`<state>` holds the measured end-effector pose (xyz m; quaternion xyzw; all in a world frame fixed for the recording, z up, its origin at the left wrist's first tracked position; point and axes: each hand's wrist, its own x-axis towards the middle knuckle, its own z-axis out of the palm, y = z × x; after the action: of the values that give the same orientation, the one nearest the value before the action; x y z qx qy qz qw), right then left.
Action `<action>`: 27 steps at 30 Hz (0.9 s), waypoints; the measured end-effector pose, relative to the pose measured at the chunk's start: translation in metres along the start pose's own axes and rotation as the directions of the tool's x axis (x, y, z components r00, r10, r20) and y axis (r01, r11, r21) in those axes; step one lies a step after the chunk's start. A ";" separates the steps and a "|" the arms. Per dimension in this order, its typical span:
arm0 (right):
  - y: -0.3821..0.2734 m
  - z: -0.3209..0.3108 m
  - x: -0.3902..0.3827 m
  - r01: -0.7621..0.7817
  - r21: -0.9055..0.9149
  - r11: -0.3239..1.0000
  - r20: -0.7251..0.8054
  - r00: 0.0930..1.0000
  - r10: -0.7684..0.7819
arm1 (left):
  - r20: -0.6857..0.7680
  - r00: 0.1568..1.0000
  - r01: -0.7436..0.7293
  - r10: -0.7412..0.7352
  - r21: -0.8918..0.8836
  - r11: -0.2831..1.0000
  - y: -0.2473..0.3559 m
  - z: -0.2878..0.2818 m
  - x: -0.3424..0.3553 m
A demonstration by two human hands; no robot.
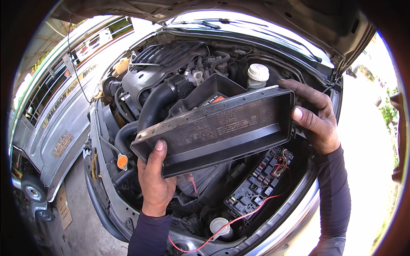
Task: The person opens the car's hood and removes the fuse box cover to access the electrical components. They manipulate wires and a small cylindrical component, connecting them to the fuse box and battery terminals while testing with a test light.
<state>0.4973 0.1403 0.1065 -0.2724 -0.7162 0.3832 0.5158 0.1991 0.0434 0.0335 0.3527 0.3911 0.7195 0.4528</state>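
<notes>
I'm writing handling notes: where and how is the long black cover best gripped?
Probably hold the cover by its short ends, left hand from the left, right hand from the right: it's long, shallow and tilted, with raised walls thumbs can hook.

Premises: a vehicle repair area, apparently a yard or an open-sided garage; which of the two cannot be determined. Evidence: a raised hood (294, 13) over an exposed engine (147, 81), an uncovered fuse box (253, 187) with its rows of fuses (256, 174) visible, and a red wire (239, 218) crossing the bay. A second vehicle (74, 115), silver, stands alongside on a grey concrete floor (87, 213), where a strip of cardboard (64, 209) lies. Roofing (37, 40) shows at upper left; strong daylight and greenery (388, 112) at right indicate an open side
</notes>
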 end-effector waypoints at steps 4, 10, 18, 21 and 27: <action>0.000 0.002 0.001 0.034 0.015 0.999 -0.012 0.999 -0.034 | 0.033 0.999 0.031 -0.030 -0.039 0.999 0.001 -0.004 0.002; -0.002 -0.006 0.000 -0.012 -0.035 0.999 0.048 0.999 0.013 | 0.038 0.999 0.035 -0.033 -0.042 0.999 0.001 -0.005 0.002; 0.000 -0.001 0.000 0.024 -0.014 1.000 0.025 0.999 -0.023 | -0.097 0.995 -0.007 0.018 0.107 0.994 -0.005 0.001 0.003; -0.001 -0.002 -0.002 0.007 0.052 0.999 0.045 0.999 -0.010 | -0.135 0.990 -0.012 0.027 0.110 0.994 -0.005 0.000 0.004; 0.005 -0.004 0.000 0.027 0.093 0.995 0.078 0.996 -0.034 | -0.048 0.999 0.008 -0.003 0.099 0.995 -0.003 0.001 0.002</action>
<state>0.5010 0.1445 0.1028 -0.2219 -0.7218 0.4184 0.5047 0.2006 0.0460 0.0319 0.3562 0.4379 0.7064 0.4271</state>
